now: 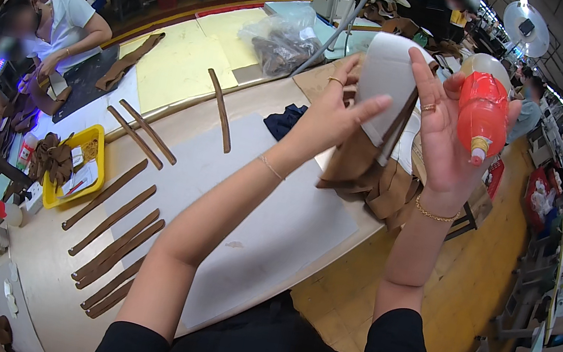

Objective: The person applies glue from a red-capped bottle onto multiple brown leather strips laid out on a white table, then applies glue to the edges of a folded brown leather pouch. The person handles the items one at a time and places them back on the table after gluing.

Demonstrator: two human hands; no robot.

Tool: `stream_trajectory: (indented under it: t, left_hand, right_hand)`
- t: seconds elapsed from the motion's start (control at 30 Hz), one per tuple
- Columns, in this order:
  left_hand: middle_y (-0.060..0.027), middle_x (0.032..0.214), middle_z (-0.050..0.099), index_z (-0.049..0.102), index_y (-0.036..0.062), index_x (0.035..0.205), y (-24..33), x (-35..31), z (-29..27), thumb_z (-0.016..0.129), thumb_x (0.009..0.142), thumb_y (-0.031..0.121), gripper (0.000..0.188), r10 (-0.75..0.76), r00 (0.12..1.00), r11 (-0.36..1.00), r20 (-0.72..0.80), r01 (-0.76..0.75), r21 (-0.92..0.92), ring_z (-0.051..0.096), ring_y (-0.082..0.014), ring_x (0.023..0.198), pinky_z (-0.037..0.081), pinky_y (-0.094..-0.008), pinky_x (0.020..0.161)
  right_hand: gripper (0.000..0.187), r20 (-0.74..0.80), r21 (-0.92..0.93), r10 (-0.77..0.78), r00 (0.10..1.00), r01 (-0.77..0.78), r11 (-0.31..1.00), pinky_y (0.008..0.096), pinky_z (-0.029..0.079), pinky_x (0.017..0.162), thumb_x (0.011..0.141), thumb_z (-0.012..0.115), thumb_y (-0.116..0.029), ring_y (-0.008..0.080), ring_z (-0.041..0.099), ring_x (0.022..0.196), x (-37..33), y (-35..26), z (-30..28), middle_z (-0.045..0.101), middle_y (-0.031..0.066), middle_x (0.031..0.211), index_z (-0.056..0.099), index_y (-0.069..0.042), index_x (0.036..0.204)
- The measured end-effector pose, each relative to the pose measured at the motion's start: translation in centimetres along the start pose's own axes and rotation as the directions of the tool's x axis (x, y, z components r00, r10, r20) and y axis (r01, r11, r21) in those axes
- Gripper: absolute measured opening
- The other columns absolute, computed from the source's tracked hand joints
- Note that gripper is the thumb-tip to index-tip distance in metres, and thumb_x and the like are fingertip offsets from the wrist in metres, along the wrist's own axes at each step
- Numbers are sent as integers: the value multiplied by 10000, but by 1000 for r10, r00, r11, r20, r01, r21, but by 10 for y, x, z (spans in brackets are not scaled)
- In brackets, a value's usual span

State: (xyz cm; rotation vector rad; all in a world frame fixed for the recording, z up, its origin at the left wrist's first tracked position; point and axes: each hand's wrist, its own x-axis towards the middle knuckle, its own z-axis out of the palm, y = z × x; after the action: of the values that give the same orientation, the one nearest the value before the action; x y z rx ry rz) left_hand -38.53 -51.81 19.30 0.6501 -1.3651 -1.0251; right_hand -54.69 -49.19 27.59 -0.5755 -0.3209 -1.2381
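Observation:
In front of me my left hand [327,109] is closed on the edge of a curved white-faced piece [389,75], its thumb lying across the front. Brown strap-like material [354,162] hangs below that piece, slightly blurred. Beyond it, my right hand [445,139] is raised with the palm toward me. It grips a red squeeze bottle [483,108], nozzle pointing down, while its fingertips touch the white piece's right edge. More brown pieces [391,190] lie in a pile at the table edge under my hands. Several narrow brown strips [116,220] are laid out on the table's left.
A yellow tray [100,169] with small items stands at left beside brown bundles. Farther back are a clear plastic bag [280,47], pale yellow sheets [192,44], a dark blue cloth [284,121] and a grey lamp arm [351,17]. A co-worker [74,21] handles brown pieces at upper left.

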Motion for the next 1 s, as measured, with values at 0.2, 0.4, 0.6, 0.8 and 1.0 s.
stream_trajectory:
  t: [0.2,0.4,0.6,0.8,1.0]
  left_hand:
    - [-239,1445,231,139,74,1471,19,-43,13,766,707,217,999,453,886,679,-100,-270,683,205,-407,1368,313,-448,1068]
    - [-52,818,661,629,2,1110,42,-67,-51,557,929,116,226,167,961,861,-221,-34,507,549,-72,742,452,-223,692]
    - [22,766,613,648,-26,930,126,-97,-87,620,915,282,310,-217,974,970,73,206,130,517,-13,690,441,-182,601]
    - [39,738,582,643,29,833,137,-107,-66,598,920,264,255,-480,822,876,306,470,110,513,-18,688,438,-198,630]
    - [-34,834,555,560,16,703,125,-131,-64,580,914,248,315,-516,697,817,497,576,41,477,-105,800,385,-271,754]
  right_hand:
    - [760,12,-39,-66,998,66,997,525,92,1163,756,679,-558,457,97,1378,9,41,34,328,304,1323,482,123,1030]
    - [674,41,-69,-34,999,37,997,504,63,1167,782,709,-460,448,46,1397,3,47,37,255,397,1378,497,132,1027]
    - [758,-285,-93,165,944,-199,976,475,369,1028,784,586,-657,372,403,1249,-51,37,-19,526,257,1180,574,65,1013]
    - [712,-667,193,476,573,-484,853,426,494,798,788,498,-727,264,623,792,-140,71,-82,648,147,867,602,-34,914]
    - [737,-703,269,563,434,-570,776,425,532,740,794,480,-730,305,632,795,-182,96,-122,620,164,989,598,-8,884]
